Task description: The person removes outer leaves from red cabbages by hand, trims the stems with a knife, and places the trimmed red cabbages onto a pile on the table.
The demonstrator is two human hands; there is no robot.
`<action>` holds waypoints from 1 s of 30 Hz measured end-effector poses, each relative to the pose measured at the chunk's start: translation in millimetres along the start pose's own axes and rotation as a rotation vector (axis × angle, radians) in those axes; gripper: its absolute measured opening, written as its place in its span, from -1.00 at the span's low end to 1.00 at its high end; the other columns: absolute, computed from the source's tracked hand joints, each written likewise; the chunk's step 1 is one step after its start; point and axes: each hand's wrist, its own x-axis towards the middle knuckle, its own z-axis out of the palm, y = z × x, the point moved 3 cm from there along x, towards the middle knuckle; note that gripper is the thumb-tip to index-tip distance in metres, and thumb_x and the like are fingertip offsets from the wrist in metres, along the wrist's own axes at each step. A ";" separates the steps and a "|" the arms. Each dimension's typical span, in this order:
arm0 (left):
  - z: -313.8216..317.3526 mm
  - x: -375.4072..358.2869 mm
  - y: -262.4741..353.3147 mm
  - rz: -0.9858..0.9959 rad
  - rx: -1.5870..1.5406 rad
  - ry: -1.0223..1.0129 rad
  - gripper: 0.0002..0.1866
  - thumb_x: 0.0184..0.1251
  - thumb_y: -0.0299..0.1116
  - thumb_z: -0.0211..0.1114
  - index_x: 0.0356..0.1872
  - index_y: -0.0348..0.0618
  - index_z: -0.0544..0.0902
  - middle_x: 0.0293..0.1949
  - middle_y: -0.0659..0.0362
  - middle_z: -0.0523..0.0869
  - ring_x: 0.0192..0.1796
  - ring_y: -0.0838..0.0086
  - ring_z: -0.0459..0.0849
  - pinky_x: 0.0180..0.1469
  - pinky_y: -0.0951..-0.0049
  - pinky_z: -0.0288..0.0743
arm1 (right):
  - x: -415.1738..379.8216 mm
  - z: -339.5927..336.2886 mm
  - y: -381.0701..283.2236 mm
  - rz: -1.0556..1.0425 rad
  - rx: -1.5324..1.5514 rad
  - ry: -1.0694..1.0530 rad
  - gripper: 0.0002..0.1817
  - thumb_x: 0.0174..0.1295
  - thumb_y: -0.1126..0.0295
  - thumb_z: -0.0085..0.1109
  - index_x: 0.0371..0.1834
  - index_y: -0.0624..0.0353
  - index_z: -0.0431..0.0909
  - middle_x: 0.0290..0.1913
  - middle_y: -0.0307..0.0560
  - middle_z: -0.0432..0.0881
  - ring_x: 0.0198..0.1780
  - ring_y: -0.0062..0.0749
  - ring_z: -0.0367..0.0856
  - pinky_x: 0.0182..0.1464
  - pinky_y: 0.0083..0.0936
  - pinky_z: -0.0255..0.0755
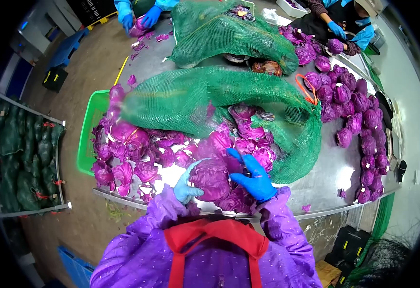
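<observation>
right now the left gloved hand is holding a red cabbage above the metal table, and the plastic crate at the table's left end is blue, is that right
Not quite: the head view shows that the plastic crate is green, not blue. The left gloved hand is indeed holding a red cabbage above the metal table.

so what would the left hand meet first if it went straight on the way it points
Likely the red cabbage the left hand cups; depth to the loose leaves beyond is unclear.
</observation>
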 end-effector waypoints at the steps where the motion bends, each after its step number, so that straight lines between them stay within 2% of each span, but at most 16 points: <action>1: -1.9 1.2 -0.5 -0.006 0.042 -0.018 0.04 -0.24 -0.55 0.51 0.40 -0.25 0.15 0.31 0.05 0.38 0.34 0.27 0.38 0.40 0.24 0.21 | 6.1 1.7 -15.1 -0.022 -0.002 -0.102 -0.60 0.18 0.37 0.30 0.12 0.06 0.57 -0.29 -0.10 0.63 -0.32 -0.44 0.53 -0.24 -0.48 0.42; 3: -1.4 1.7 1.6 -0.073 0.022 -0.062 0.04 -0.25 -0.57 0.50 0.40 -0.25 0.16 0.30 0.06 0.40 0.33 0.26 0.39 0.39 0.24 0.21 | 13.1 4.4 -28.3 0.020 -0.091 -0.363 -0.54 0.17 0.37 0.32 0.18 0.04 0.53 -0.28 -0.08 0.63 -0.25 -0.44 0.58 -0.22 -0.48 0.44; 6: -12.1 -0.7 -0.7 -0.154 -0.016 -0.089 0.01 -0.26 -0.60 0.46 0.39 -0.27 0.17 0.26 0.06 0.44 0.31 0.26 0.42 0.39 0.23 0.23 | 13.0 7.8 -21.6 -0.207 0.016 -0.362 -0.55 0.19 0.43 0.27 0.18 0.13 0.51 -0.14 -0.04 0.67 -0.11 -0.36 0.65 -0.07 -0.45 0.49; 10: -18.6 -3.5 -6.3 -0.195 -0.054 -0.041 -0.06 -0.24 -0.61 0.39 0.36 -0.30 0.22 0.24 0.04 0.47 0.30 0.26 0.43 0.36 0.22 0.26 | 4.8 11.0 -19.9 -0.177 -0.447 -0.313 -0.71 0.25 0.42 0.17 0.04 0.18 0.56 -0.17 0.00 0.66 -0.23 -0.20 0.68 -0.17 -0.44 0.51; 11: -16.0 -4.9 -7.0 -0.206 -0.064 0.007 -0.06 -0.24 -0.60 0.39 0.36 -0.30 0.23 0.24 0.04 0.47 0.30 0.26 0.43 0.36 0.23 0.26 | 8.2 14.9 -6.9 -0.263 -0.389 -0.193 -0.80 0.29 0.39 0.11 -0.10 0.23 0.59 -0.29 -0.09 0.67 -0.32 -0.31 0.66 -0.26 -0.45 0.50; 12: -12.9 -4.7 -5.6 -0.213 -0.074 0.056 -0.07 -0.24 -0.59 0.39 0.35 -0.30 0.24 0.24 0.04 0.47 0.30 0.26 0.43 0.36 0.23 0.25 | 12.3 10.4 9.7 -0.106 -0.241 -0.067 -0.80 0.30 0.37 0.12 -0.13 0.22 0.60 -0.34 -0.14 0.65 -0.37 -0.38 0.63 -0.32 -0.48 0.48; 14: -25.0 -1.1 -9.4 -0.162 -0.083 -0.067 -0.03 -0.28 -0.56 0.43 0.36 -0.31 0.23 0.27 0.03 0.45 0.30 0.25 0.43 0.38 0.24 0.23 | 16.2 -2.9 38.7 0.203 0.064 0.185 -0.80 0.31 0.31 0.12 -0.19 0.20 0.62 -0.45 -0.24 0.62 -0.45 -0.52 0.57 -0.42 -0.54 0.42; 15: -22.1 -1.5 -4.9 -0.168 -0.101 -0.102 -0.01 -0.29 -0.55 0.44 0.37 -0.32 0.22 0.28 0.02 0.44 0.31 0.25 0.42 0.38 0.25 0.23 | 13.7 -15.3 50.0 0.331 -0.018 0.176 -0.83 0.31 0.35 0.11 -0.25 0.22 0.60 -0.58 -0.28 0.55 -0.45 -0.64 0.49 -0.42 -0.56 0.36; 16: -20.3 -3.3 -2.7 -0.172 -0.120 -0.130 0.00 -0.30 -0.55 0.45 0.37 -0.32 0.22 0.29 0.02 0.43 0.31 0.25 0.42 0.39 0.25 0.22 | 10.4 -18.5 53.3 0.463 0.094 0.101 -0.82 0.30 0.33 0.13 -0.19 0.18 0.61 -0.57 -0.36 0.48 -0.48 -0.65 0.41 -0.38 -0.62 0.33; 18: -17.7 1.3 3.0 -0.155 -0.070 -0.134 0.03 -0.33 -0.54 0.48 0.38 -0.34 0.20 0.30 0.02 0.41 0.32 0.24 0.40 0.40 0.24 0.21 | 1.5 -14.7 20.1 0.525 0.197 -0.010 -0.69 0.24 0.32 0.22 0.05 0.12 0.57 -0.48 -0.39 0.46 -0.44 -0.67 0.37 -0.32 -0.64 0.34; 20: -5.1 5.0 13.8 -0.156 -0.024 -0.126 0.04 -0.34 -0.54 0.49 0.37 -0.34 0.20 0.30 0.02 0.41 0.33 0.25 0.39 0.40 0.24 0.21 | -5.5 -1.5 -16.2 0.295 0.283 -0.228 -0.42 0.17 0.34 0.31 0.29 0.02 0.41 -0.38 -0.37 0.48 -0.36 -0.70 0.37 -0.24 -0.66 0.35; 21: -1.6 6.0 15.8 -0.155 -0.036 -0.115 0.04 -0.35 -0.55 0.49 0.37 -0.34 0.21 0.30 0.02 0.40 0.34 0.25 0.38 0.40 0.23 0.20 | -9.2 4.9 -22.1 0.258 0.191 -0.318 -0.24 0.09 0.49 0.29 0.42 -0.01 0.25 -0.17 -0.33 0.55 -0.26 -0.71 0.38 -0.10 -0.71 0.33; 22: -1.3 7.9 15.8 -0.151 -0.030 -0.113 0.04 -0.35 -0.55 0.48 0.37 -0.34 0.21 0.30 0.02 0.40 0.34 0.25 0.38 0.40 0.23 0.20 | -6.6 14.8 -29.3 0.128 0.190 -0.258 -0.31 0.16 0.49 0.25 0.40 -0.01 0.28 -0.01 -0.32 0.56 -0.22 -0.69 0.39 -0.04 -0.72 0.31; 24: -1.7 8.9 14.2 -0.140 -0.023 -0.104 0.04 -0.37 -0.56 0.47 0.37 -0.34 0.22 0.31 0.02 0.40 0.34 0.26 0.38 0.40 0.23 0.20 | -7.1 18.5 -16.5 0.211 0.334 -0.213 -0.40 0.22 0.44 0.22 0.37 0.06 0.32 0.04 -0.27 0.59 -0.26 -0.65 0.44 -0.06 -0.70 0.36; 27: -3.9 8.7 13.7 -0.171 0.002 -0.111 0.04 -0.37 -0.55 0.48 0.36 -0.34 0.23 0.31 0.03 0.39 0.34 0.25 0.38 0.41 0.23 0.18 | -7.9 18.1 -10.9 0.005 0.022 -0.046 -0.57 0.26 0.30 0.23 0.19 0.12 0.49 -0.11 -0.20 0.65 -0.18 -0.62 0.56 -0.07 -0.59 0.46; 30: -15.5 9.1 -1.1 -0.148 -0.054 -0.134 0.05 -0.37 -0.51 0.51 0.36 -0.33 0.23 0.31 0.04 0.39 0.35 0.25 0.37 0.42 0.23 0.16 | -2.9 14.4 28.0 0.334 0.219 0.194 -0.75 0.31 0.28 0.17 -0.05 0.17 0.56 -0.39 -0.19 0.64 -0.40 -0.58 0.58 -0.36 -0.62 0.46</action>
